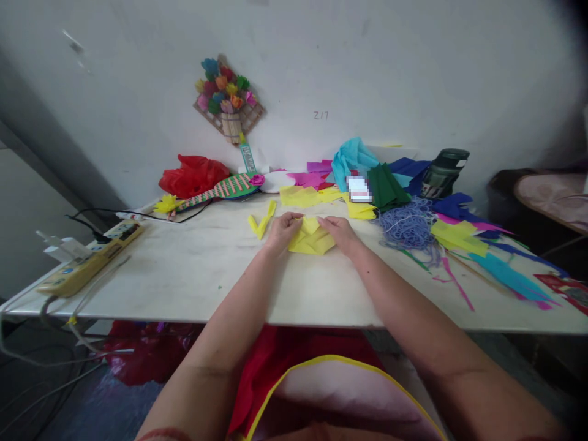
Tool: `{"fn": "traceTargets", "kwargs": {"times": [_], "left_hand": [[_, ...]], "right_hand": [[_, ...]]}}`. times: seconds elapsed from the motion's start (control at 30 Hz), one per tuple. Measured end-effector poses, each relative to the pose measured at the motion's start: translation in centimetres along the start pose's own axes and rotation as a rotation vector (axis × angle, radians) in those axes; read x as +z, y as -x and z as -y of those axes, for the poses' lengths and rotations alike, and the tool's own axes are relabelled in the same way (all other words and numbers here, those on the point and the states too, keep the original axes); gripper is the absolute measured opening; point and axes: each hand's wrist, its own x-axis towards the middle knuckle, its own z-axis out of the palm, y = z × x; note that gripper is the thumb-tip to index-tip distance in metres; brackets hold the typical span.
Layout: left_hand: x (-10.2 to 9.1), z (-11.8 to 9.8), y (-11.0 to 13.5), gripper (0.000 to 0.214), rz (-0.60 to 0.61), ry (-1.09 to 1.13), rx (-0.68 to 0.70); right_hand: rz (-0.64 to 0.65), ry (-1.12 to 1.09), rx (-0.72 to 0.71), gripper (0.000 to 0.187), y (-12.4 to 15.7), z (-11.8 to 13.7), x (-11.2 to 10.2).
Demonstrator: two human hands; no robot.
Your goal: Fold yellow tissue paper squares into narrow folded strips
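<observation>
Yellow crepe paper [315, 244] is pinched at either side by the nearly closed left hand [283, 230] and right hand [342, 233], so uneven pulling could tear it.

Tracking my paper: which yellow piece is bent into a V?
The narrow yellow strip beside the left hand; the yellow sheet in that and the right hand is broader, like the yellow paper farther back.

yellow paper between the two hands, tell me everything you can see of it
The yellow paper looks thin and soft, a matte bright sheet with creases and overlapping folds and an uneven outline. The left hand pinches it at its left side, the right hand at its upper right. It is over the white table; whether it rests on the surface is unclear.
</observation>
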Motion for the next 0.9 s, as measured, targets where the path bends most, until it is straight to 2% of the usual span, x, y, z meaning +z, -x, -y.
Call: {"fn": "traceTargets", "kwargs": {"times": [0.13, 0.3, 0.43, 0.67, 0.9], "left_hand": [[0.1, 0.0, 0.0, 0.026, 0.008, 0.046, -0.003], [0.2, -0.2, 0.1, 0.027, 0.060, 0.155, -0.024], [-0.1, -0.4, 0.3, 0.029, 0.102, 0.180, -0.032], [-1.1, -0.1, 0.1, 0.016, 0.267, 0.337, -0.242], [-1.3, -0.5, 0.5, 0.024, 0.401, 0.280, -0.206]], "right_hand": [[0.002, 0.062, -0.015, 0.032, -0.1, -0.1, 0.0], [0.046, 0.013, 0.009, 0.031, 0.1, 0.1, -0.1], [-0.004, 0.048, 0.009, 0.031, 0.0, 0.1, -0.1], [-0.059, 0.027, 0.010, 0.033, -0.4, -0.2, -0.3], [-0.034, 0.003, 0.030, 0.029, -0.4, -0.2, -0.4]]}}
